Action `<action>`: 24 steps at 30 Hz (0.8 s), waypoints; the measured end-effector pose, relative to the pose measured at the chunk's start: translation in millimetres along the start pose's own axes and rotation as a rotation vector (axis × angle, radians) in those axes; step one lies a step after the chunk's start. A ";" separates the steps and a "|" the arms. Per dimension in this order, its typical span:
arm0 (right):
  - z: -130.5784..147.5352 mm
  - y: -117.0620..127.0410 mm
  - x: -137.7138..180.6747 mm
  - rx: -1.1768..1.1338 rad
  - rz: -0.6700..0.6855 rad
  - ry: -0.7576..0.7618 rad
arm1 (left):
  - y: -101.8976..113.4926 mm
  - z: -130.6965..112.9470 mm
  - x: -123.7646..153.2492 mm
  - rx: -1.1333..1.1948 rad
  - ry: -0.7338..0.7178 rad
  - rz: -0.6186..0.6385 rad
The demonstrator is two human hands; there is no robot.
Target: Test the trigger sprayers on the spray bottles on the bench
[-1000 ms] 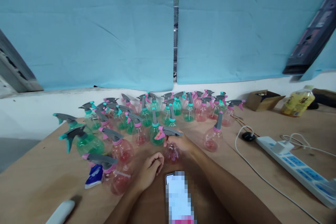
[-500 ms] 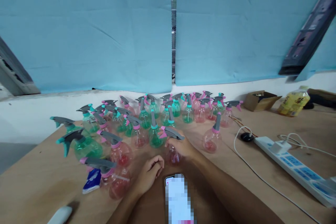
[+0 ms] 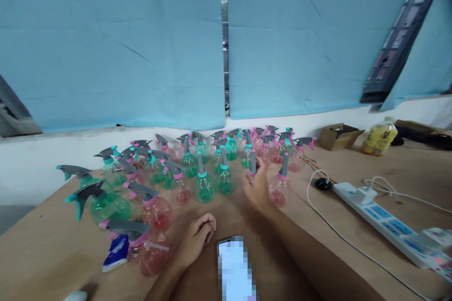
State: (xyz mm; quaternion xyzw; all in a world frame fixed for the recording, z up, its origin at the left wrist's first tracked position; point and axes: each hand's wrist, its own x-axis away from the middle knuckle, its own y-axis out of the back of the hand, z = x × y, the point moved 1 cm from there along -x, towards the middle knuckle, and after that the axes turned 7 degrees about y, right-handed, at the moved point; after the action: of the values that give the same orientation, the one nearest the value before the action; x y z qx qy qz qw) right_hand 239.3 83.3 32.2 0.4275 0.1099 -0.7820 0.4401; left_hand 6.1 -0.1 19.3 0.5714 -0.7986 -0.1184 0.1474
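Several small pink and green spray bottles with grey trigger heads stand crowded on a wooden table [image 3: 353, 169]. My right hand [image 3: 257, 188] is wrapped round a pink spray bottle [image 3: 253, 165], whose grey head pokes up above my fingers, right beside another pink bottle [image 3: 280, 187]. My left hand [image 3: 197, 236] rests on the table as a loose fist with nothing visible in it, near a pink bottle lying on its side [image 3: 141, 247]. A phone [image 3: 236, 270] lies between my forearms.
A white power strip [image 3: 383, 221] with a plugged charger and cables lies at the right. A small cardboard box [image 3: 341, 135] and a yellow drink bottle [image 3: 378, 137] sit at the back right. A blue-white packet [image 3: 116, 253] lies by the fallen bottle. Blue curtains hang behind.
My right hand has carried the pink bottle from the table's middle to the right and farther back, up next to the lone pink bottle. My left hand stayed put.
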 end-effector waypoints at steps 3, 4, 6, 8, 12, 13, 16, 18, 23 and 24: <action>-16.1 -8.4 -9.7 -0.001 -0.037 0.053 | -0.1 -1.7 0.2 0.013 0.005 0.006; -20.3 -11.5 -11.7 -0.002 -0.039 0.058 | 0.0 -2.8 0.4 0.015 0.009 0.008; -26.5 -17.2 -13.7 -0.001 -0.049 0.064 | 0.3 -5.1 0.8 0.006 0.020 0.014; -30.4 -21.8 -13.6 -0.005 -0.061 0.069 | 0.7 -6.0 0.9 -0.005 0.029 0.020; -35.6 -27.2 -10.3 -0.034 -0.067 0.034 | 0.3 -1.3 -0.7 0.036 0.025 0.041; -36.9 -28.1 -9.4 -0.037 -0.067 0.019 | 0.0 0.3 -1.2 0.046 0.024 0.044; -37.8 -29.6 -7.4 -0.045 -0.061 -0.010 | -0.4 2.9 -2.3 0.051 0.023 0.045; -31.6 -27.9 -6.4 -0.046 -0.055 -0.009 | -0.3 2.8 -2.3 0.047 0.024 0.046; 16.8 -1.6 -8.4 -0.048 -0.029 0.032 | 0.6 2.0 -1.6 0.038 0.038 0.052; 28.3 8.4 -10.9 -0.057 -0.020 0.060 | 0.8 2.0 -1.5 0.039 0.038 0.055</action>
State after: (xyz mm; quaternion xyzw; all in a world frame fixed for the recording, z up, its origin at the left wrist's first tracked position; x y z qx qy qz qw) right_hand 232.4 69.3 59.5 0.4370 0.1496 -0.7698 0.4406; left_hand 5.1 1.7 17.6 0.5542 -0.8131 -0.0881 0.1547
